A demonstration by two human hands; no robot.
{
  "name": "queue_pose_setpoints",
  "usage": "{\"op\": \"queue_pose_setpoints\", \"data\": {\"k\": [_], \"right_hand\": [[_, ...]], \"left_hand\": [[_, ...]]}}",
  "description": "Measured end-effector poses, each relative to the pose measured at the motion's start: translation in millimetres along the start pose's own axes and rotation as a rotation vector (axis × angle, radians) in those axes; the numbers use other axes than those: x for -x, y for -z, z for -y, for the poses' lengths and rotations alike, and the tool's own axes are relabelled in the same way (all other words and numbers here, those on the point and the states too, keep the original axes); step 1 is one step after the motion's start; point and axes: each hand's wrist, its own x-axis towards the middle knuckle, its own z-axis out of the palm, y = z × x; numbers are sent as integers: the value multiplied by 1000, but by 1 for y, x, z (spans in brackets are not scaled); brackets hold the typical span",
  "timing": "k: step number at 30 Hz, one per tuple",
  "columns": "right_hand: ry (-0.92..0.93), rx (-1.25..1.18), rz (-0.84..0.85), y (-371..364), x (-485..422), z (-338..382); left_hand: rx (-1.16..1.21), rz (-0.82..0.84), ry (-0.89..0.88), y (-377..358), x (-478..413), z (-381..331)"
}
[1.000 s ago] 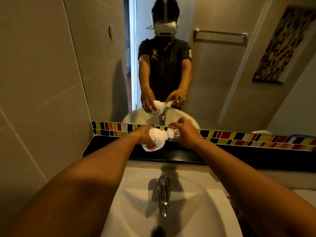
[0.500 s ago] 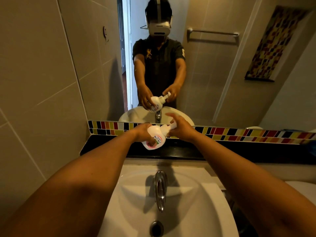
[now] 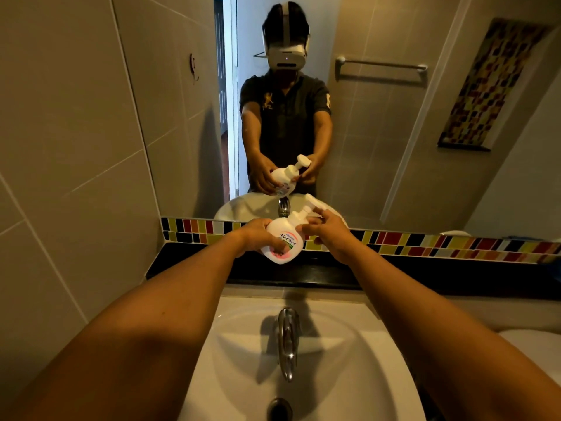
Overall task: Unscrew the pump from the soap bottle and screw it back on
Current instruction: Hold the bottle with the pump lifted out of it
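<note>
Centre frame: our left hand (image 3: 258, 235) clamps the round white plastic soap bottle (image 3: 282, 243), bracing it tilted; right hand (image 3: 329, 235) fingers (image 3: 314, 220) close round the white pump (image 3: 305, 209) collar for twisting.

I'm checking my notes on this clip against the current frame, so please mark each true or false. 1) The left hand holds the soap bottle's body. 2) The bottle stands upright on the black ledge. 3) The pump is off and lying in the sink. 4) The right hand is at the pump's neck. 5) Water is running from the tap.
1) True: the left hand grips the soap bottle.
2) False: it is held tilted in the air above the black ledge.
3) False: the pump sits on the bottle.
4) True: the right hand has fingers there.
5) False: no water shows at the tap.
</note>
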Motion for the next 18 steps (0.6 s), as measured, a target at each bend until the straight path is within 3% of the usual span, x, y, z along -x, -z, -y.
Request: {"op": "queue_pose_setpoints", "data": {"k": [13,18], "right_hand": [[-47,68,18,-1,0,5],[-35,213,-107,-10,1,8]], "left_hand": [[-7,52,22,6,0,-5],[-13,46,-2,2,0,-11]]}}
